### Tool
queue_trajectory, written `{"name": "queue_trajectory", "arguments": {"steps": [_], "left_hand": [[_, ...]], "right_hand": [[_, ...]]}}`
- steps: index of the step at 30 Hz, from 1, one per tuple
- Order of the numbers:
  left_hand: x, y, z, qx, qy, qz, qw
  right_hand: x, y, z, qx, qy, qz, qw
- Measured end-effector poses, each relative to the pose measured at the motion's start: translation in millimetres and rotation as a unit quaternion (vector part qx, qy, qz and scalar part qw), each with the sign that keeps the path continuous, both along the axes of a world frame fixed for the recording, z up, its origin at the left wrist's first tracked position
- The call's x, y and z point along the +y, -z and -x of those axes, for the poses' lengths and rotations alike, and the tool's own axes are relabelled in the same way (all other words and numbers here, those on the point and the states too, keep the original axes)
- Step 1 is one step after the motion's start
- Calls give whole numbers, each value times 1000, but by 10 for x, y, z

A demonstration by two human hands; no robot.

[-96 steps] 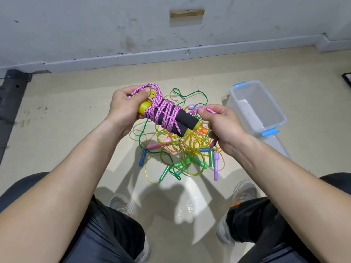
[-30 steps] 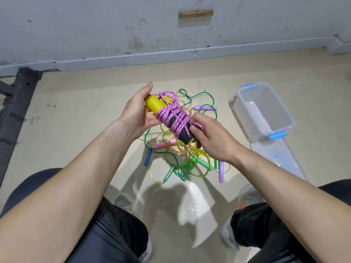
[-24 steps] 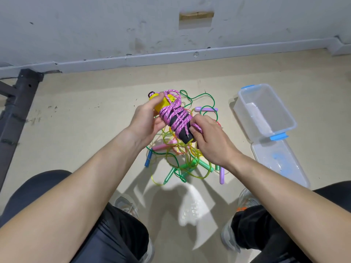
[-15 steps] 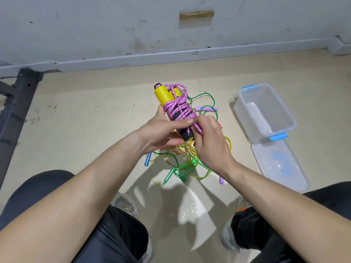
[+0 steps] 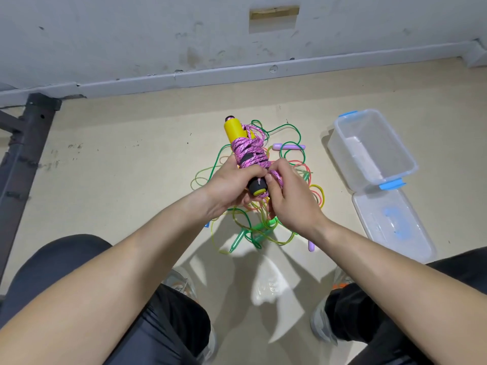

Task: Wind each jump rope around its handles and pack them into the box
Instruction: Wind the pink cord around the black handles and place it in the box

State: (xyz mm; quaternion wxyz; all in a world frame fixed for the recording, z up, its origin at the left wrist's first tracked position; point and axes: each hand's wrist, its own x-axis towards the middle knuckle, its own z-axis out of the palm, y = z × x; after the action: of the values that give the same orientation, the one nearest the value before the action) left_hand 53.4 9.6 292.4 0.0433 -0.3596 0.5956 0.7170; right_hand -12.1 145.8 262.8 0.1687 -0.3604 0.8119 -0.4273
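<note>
- Head view, the bundle: the left hand (image 5: 232,185) has its fingers curled round the lower part of the paired handles (image 5: 233,129), which stand nearly upright above the floor (image 5: 131,167); the pink rope (image 5: 250,151) is wound in crossing turns around their middle, with the yellow tops showing bare above it.
- Head view, the loose end: the right hand (image 5: 292,204) pinches the last stretch of pink rope between thumb and fingertips, right at the black foam end of the handles; I judge it is being tucked under a turn.
- Head view, the rest: the clear box (image 5: 411,167) sits open on the floor, well apart to the right and holding no rope, with its lid (image 5: 392,225) lying just beside it; a tangled pile of thin ropes (image 5: 308,177) lies under both hands, not yet wound.
- Risks: if the end is only laid on and not wedged, the turns could spring loose once the pinch lets go; the turns look uneven, so they could slide off the foam; a dangling loop could snag the pile below and drag strands along on the way to the box.
</note>
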Motion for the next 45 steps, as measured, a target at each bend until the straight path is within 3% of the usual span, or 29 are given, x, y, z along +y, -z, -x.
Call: {"name": "queue_trajectory", "arguments": {"steps": [5,8,12,16,27,33,45], "left_hand": [[-62,-55,4,-7,67,7,998],[-44,-43,-21,-12,89,-46,995],[-27,-18,-57,12,117,-94,989],[-58,3,-84,33,126,-125,984],[-179,47,-185,55,188,-215,957],[-174,88,-182,66,200,-175,962],[-154,85,-186,82,194,-142,967]], "right_hand": [[36,-29,-7,25,-4,-20,999],[69,-47,50,29,-5,-71,997],[105,-129,153,102,-59,-159,980],[89,-214,213,130,-71,-157,976],[93,-298,196,7,-36,-132,991],[99,-367,201,-55,-5,-90,994],[88,-378,193,-78,3,-102,992]]}}
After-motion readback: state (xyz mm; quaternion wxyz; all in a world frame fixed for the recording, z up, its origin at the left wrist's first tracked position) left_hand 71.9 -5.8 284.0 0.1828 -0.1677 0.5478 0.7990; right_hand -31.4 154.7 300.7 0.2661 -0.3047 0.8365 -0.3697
